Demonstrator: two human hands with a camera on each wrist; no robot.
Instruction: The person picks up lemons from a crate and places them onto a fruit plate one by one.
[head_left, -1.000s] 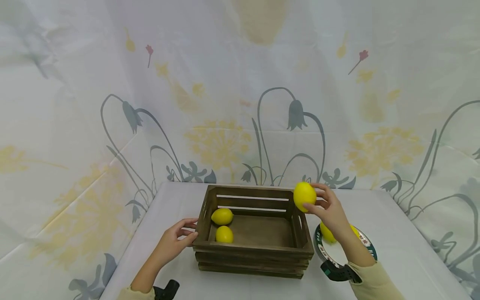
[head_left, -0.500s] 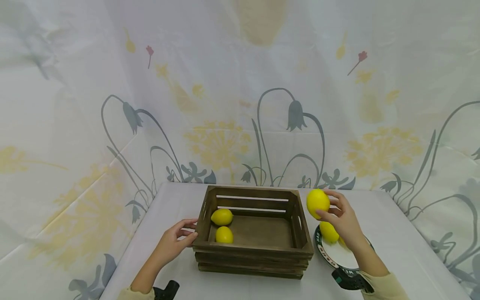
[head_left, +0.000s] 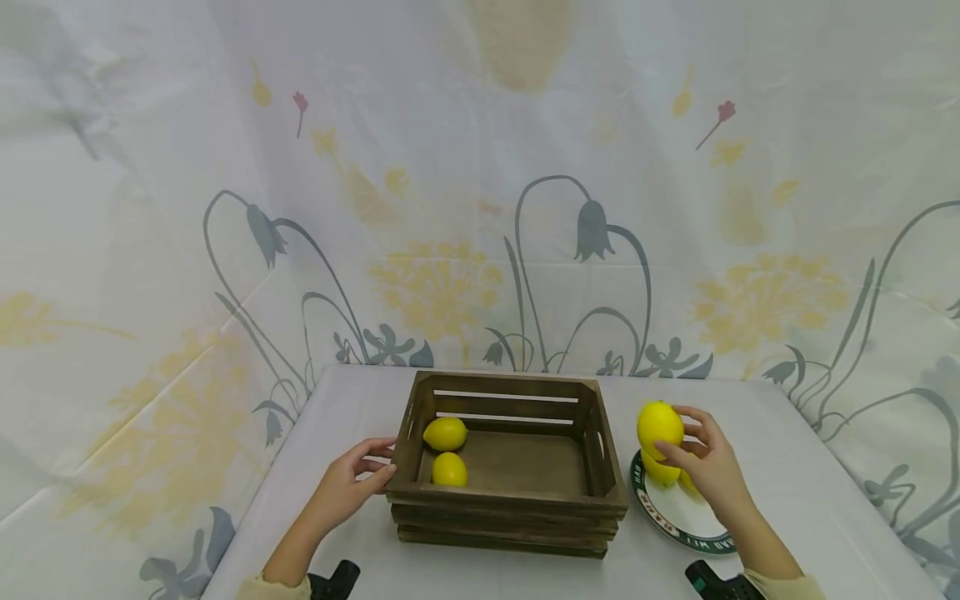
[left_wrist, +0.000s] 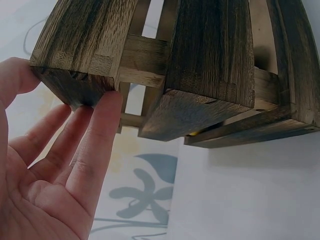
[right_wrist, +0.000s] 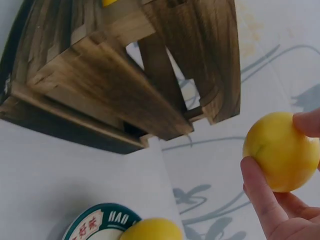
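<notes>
My right hand [head_left: 712,467] pinches a yellow lemon [head_left: 660,427] between thumb and fingers. It hovers just above the far-left part of a white plate [head_left: 693,518] with a dark green patterned rim. Below the held lemon, another lemon [head_left: 662,473] rests on the plate, with a further yellow fruit partly hidden behind my fingers. A dark brown slatted wooden crate [head_left: 502,521] stands in the middle, with two lemons [head_left: 446,434] at its left end inside. My left hand [left_wrist: 60,175] touches the crate's left end, its fingers extended and its thumb at the corner.
The white tabletop [head_left: 360,550] carries the crate, and the plate is close by its right side. A floral-patterned cloth [head_left: 465,167] hangs behind and at both sides. Dark wrist devices [head_left: 337,581] sit at both cuffs.
My right hand has carried its lemon from above the crate's far-right corner rightward and down over the plate. My left hand and the crate have stayed put.
</notes>
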